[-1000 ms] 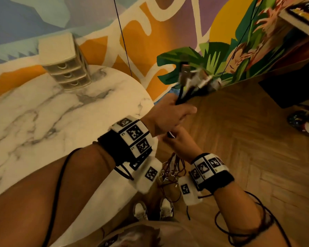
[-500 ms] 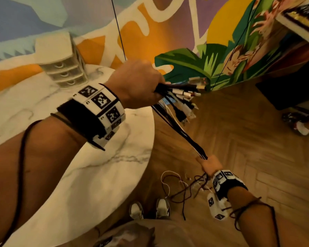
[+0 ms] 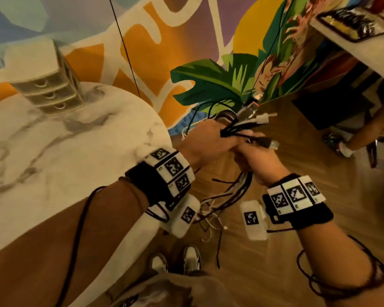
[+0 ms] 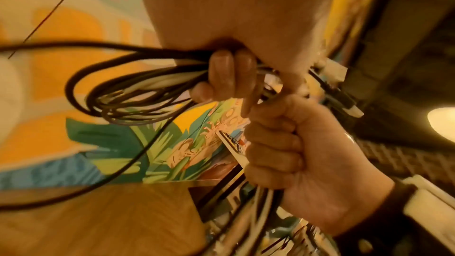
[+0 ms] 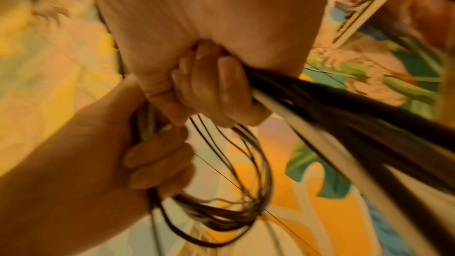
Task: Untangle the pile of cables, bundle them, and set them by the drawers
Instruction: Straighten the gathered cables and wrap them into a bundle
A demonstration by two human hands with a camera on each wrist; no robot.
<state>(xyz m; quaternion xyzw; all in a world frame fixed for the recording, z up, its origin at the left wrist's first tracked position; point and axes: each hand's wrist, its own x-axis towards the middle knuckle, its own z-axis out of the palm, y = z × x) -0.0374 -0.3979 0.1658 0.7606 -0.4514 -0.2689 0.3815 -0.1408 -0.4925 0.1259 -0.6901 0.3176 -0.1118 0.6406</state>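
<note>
Just past the marble table's (image 3: 53, 165) right edge, my left hand (image 3: 208, 140) grips a bunch of black and white cables (image 3: 235, 128), and their plugs (image 3: 262, 118) fan out to the right. My right hand (image 3: 257, 160) sits right beneath it, fisted round the same cables, whose loose ends (image 3: 226, 196) dangle toward the floor. In the left wrist view my fingers (image 4: 226, 77) curl round a loop of cables (image 4: 118, 92), with the right fist (image 4: 295, 153) below. The right wrist view has my right fingers (image 5: 209, 89) clamped on blurred cables (image 5: 344, 124). The small white drawers (image 3: 47, 85) stand at the table's far side.
A painted mural wall lies behind the table, with a thin black cord (image 3: 124, 47) running up it. Another person's leg and shoe (image 3: 341, 147) stand on the wooden floor at the right. A shelf (image 3: 353, 25) juts in at the upper right. My shoes (image 3: 175, 262) are below.
My right hand has risen from low near the floor up to my left hand, folding the taut cables into a loop. My left hand has dropped from above the table to beside its edge.
</note>
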